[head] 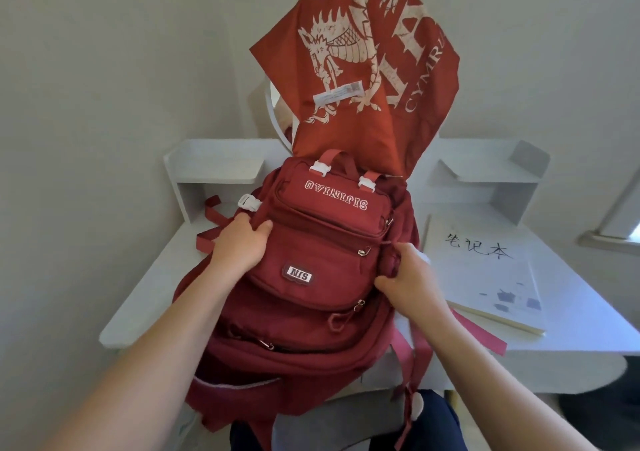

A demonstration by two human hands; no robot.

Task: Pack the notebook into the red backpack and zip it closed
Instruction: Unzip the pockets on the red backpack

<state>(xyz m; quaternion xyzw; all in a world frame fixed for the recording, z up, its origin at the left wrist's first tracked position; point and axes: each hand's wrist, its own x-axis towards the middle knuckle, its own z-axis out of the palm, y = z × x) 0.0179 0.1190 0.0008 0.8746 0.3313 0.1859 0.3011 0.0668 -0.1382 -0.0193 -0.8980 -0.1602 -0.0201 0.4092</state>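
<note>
Both hands gripping red backpack, white desk (notebook beside), pale wall

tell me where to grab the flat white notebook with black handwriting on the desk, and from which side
Grip the white paper notebook by its near right corner, coming in from the right with the right hand. It lies flat on the white desk, so slide fingers under that free edge; its left edge sits close beside the red fabric backpack, leaving little room there.
</note>
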